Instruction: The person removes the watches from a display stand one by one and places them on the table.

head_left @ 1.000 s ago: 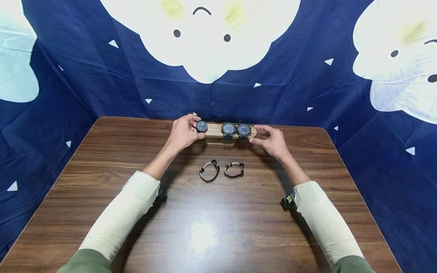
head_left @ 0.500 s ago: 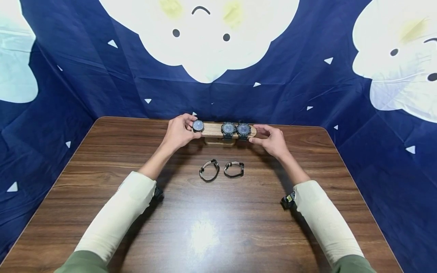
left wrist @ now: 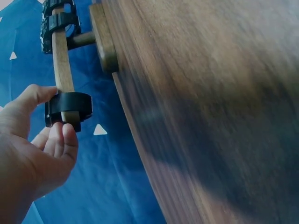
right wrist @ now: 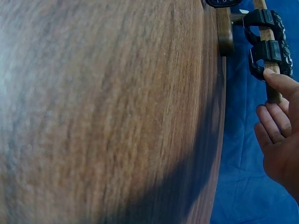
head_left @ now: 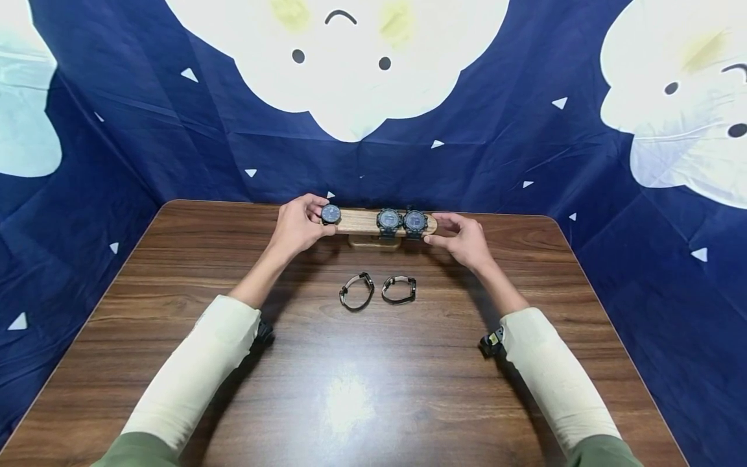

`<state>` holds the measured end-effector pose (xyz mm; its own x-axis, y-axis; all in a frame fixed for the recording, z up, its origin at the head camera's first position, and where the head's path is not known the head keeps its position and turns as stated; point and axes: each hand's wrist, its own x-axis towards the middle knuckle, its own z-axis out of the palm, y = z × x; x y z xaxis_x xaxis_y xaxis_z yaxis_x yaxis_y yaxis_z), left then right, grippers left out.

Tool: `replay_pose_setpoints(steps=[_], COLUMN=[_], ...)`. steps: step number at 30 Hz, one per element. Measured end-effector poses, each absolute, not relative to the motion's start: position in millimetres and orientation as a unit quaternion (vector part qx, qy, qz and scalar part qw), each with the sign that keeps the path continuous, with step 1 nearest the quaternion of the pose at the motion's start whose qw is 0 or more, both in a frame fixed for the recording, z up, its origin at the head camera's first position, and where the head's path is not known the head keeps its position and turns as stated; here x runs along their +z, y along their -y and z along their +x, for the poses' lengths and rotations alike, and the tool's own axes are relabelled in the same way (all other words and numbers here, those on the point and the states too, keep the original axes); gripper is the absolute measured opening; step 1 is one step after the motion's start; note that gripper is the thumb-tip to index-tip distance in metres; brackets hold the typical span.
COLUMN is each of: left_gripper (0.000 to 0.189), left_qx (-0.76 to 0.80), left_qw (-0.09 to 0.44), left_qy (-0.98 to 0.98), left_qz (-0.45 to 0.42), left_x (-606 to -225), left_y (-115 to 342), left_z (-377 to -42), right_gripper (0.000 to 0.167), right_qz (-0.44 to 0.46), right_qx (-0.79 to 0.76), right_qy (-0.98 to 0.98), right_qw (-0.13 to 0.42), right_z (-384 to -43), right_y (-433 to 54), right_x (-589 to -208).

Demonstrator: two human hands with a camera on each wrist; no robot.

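A wooden watch stand (head_left: pixel 358 222) stands at the table's far edge, its bar lying crosswise. My left hand (head_left: pixel 296 227) pinches a black wristwatch (head_left: pixel 331 214) between thumb and fingers near the bar's left end. In the left wrist view that wristwatch (left wrist: pixel 70 103) has its strap looped round the bar. My right hand (head_left: pixel 463 240) grips the bar's right end; in the right wrist view the thumb (right wrist: pixel 279 83) lies against the wood. Just left of it, two chunky black watches, one (head_left: pixel 389 220) and another (head_left: pixel 415 222), sit side by side on the bar.
Two more watches with closed straps, one (head_left: pixel 357 292) and another (head_left: pixel 399 290), stand on their sides on the brown wooden table (head_left: pixel 373 363) in front of the stand. A blue cloth (head_left: pixel 245 143) with white clouds hangs behind and beside the table.
My left hand has slid the black wristwatch leftward along the bar to its left end, baring more wood. My right hand has kept its place on the right end.
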<state>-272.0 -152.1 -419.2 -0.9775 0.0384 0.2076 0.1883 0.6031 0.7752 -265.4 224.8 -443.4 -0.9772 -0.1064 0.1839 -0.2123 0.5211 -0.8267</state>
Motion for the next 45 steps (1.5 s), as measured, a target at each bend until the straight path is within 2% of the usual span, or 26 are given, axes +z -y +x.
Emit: replay_pose_setpoints(steps=[35, 45], left_gripper=[0.057, 0.063], left_qx=[-0.481, -0.536], left_qw=[0.107, 0.088], left_qy=[0.869, 0.839], left_qz=[-0.032, -0.025], left_x=[-421, -423], left_y=[178, 185], left_z=[-271, -268], right_gripper=[0.057, 0.059], right_qz=[0.098, 0.092], right_qx=[0.488, 0.484], right_qy=[0.865, 0.869], right_qw=[0.061, 0.053], right_z=[-266, -266], right_y=[-225, -225], right_x=[-445, -444])
